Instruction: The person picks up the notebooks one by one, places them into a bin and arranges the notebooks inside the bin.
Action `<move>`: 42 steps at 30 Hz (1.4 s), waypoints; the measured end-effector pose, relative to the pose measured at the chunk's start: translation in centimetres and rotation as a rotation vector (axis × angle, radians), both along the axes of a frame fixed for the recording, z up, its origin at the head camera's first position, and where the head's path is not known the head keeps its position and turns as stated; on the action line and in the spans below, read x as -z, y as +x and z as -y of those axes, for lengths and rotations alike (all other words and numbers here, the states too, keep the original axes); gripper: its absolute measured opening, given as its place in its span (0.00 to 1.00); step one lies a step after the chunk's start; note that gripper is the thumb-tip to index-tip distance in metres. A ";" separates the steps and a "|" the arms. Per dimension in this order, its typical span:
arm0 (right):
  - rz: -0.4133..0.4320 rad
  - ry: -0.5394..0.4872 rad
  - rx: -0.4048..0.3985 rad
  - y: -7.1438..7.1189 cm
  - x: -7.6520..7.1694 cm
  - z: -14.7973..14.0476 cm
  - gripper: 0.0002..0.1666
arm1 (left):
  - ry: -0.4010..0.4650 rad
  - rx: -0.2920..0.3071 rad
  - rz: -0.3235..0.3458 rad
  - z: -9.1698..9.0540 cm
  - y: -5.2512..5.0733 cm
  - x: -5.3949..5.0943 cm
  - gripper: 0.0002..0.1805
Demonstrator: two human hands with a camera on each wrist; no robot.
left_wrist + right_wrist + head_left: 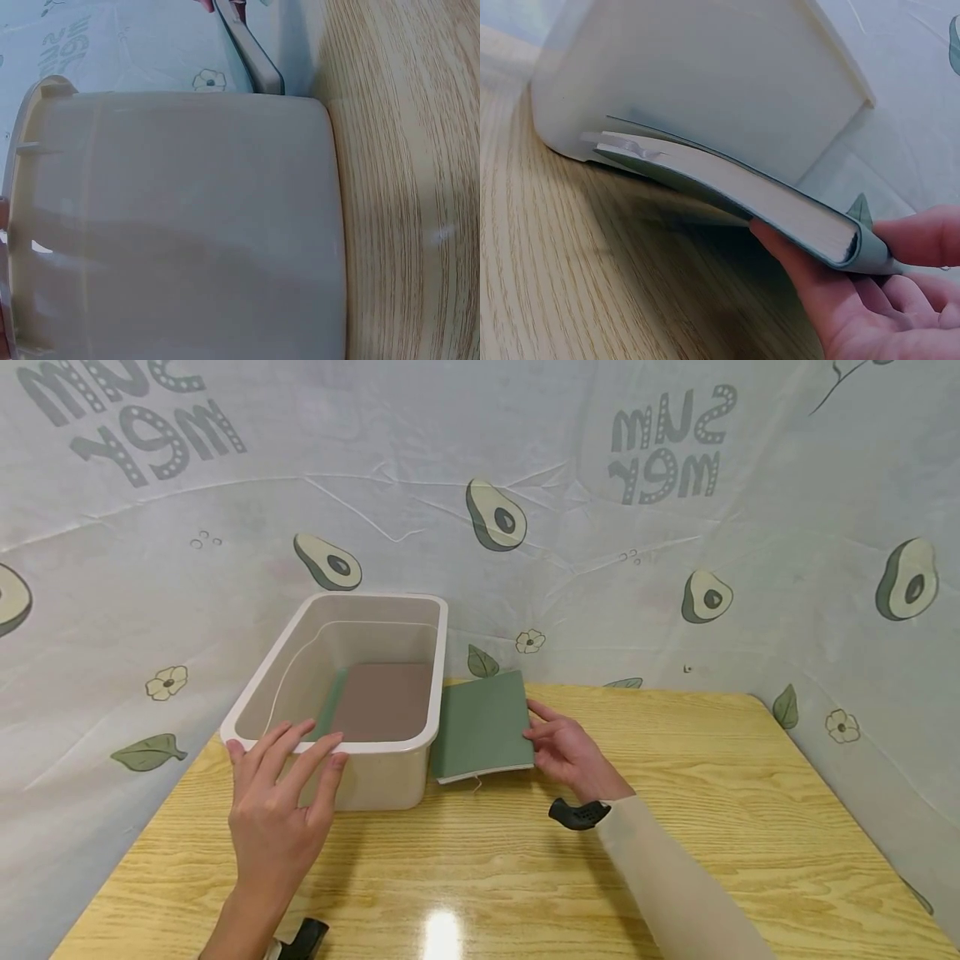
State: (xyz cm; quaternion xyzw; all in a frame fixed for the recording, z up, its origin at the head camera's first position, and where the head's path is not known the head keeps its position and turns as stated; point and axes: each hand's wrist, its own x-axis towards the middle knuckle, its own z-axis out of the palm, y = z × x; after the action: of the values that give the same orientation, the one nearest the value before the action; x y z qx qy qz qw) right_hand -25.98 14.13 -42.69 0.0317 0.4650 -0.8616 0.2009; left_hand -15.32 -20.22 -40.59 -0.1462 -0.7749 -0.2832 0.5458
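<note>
In the head view my right hand (pixel 573 756) holds a green book (pixel 483 727) by its spine side. The right wrist view shows the thumb on top of the book (pixel 735 184) and fingers beneath. The book is tilted, with its near side lifted off the table and a ribbon at its page edge. Beside it stands a beige plastic bin (pixel 375 777). My left hand (pixel 277 810) rests on the bin's near rim with its fingers loosely spread. Inside the bin lies a flat brown item (pixel 384 702), perhaps a book, with a green strip (pixel 328 706) showing at its left.
The wood-grain table (pixel 735 810) extends to the right of the bin and towards me. A pale patterned cloth (pixel 570 568) hangs behind and along the sides. A black wrist strap piece (pixel 577 814) sits at the right wrist.
</note>
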 end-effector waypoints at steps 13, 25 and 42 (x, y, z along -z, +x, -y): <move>0.001 -0.044 0.054 0.1 -0.4 -1.4 0.48 | -0.004 0.005 -0.014 0.0 0.0 -0.1 0.24; -0.009 -0.105 0.102 0.1 -3.1 -2.5 0.47 | -0.009 0.006 -0.012 0.1 0.0 -0.2 0.24; -0.132 -0.120 0.099 0.4 -9.1 -3.2 0.44 | -0.007 -0.005 -0.007 0.1 -0.2 -0.2 0.24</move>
State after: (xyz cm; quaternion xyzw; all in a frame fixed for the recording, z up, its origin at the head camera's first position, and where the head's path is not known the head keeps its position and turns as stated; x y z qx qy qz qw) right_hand -25.56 17.36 -33.61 -0.0145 0.4228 -0.8969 0.1286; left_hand -15.50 -20.36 -40.42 -0.1472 -0.7742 -0.2787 0.5489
